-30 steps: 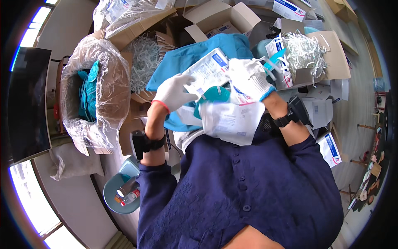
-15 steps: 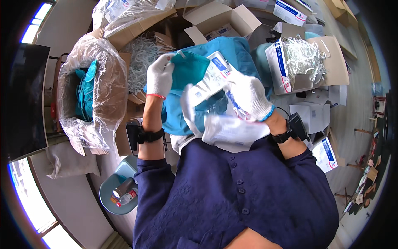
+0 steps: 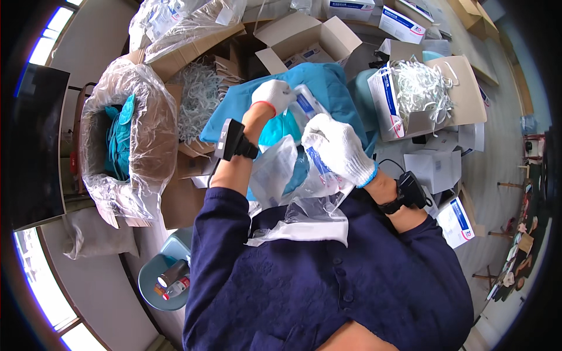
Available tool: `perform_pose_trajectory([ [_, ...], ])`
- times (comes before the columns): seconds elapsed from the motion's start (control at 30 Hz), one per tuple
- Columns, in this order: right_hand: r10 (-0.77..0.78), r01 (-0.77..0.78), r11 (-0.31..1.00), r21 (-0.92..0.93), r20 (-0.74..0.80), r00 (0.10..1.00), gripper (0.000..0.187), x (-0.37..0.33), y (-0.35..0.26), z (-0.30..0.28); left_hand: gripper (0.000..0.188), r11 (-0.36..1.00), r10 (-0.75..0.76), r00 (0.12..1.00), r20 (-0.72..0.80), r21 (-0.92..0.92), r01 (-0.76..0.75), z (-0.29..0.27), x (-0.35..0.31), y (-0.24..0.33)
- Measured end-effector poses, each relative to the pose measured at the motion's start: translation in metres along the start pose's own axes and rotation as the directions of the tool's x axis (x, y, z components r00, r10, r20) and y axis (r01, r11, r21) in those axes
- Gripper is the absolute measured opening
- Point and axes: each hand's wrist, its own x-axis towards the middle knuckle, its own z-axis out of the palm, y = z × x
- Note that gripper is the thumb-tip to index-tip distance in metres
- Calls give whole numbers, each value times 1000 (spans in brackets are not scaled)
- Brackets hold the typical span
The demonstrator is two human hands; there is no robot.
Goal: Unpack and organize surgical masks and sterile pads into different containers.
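My left hand, in a white knit glove, has its fingers curled above the blue cloth on my lap; what they grip is hidden. Just below it lies a teal face mask, partly covered by my wrist and clear plastic. A white and blue printed packet is beside the left fingertips. My right hand, gloved too, is closed on a clear printed plastic bag. Another whitish plastic bag stands up under my left forearm, and a clear one with a white strip hangs over my shirt.
A plastic-lined carton at left holds teal masks. White straps fill a box at right and lie in another carton. An open carton stands ahead. A blue stool with bottles is at lower left.
My left hand has moved right and inward, bringing the teal mask down beside the plastic bags. The plastic near my right hand has shifted, and a clear bag now drapes lower over my shirt.
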Motion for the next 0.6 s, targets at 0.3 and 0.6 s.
perform_pose_trajectory([
  [0.3,-96,95,995,-16,-124,988,23,36,6,-41,10,824,442,821,-362,-197,-531,-39,-74,45],
  [0.6,-69,54,995,-88,-183,981,10,31,1,-23,9,739,559,629,-540,-21,-674,-23,-101,57],
])
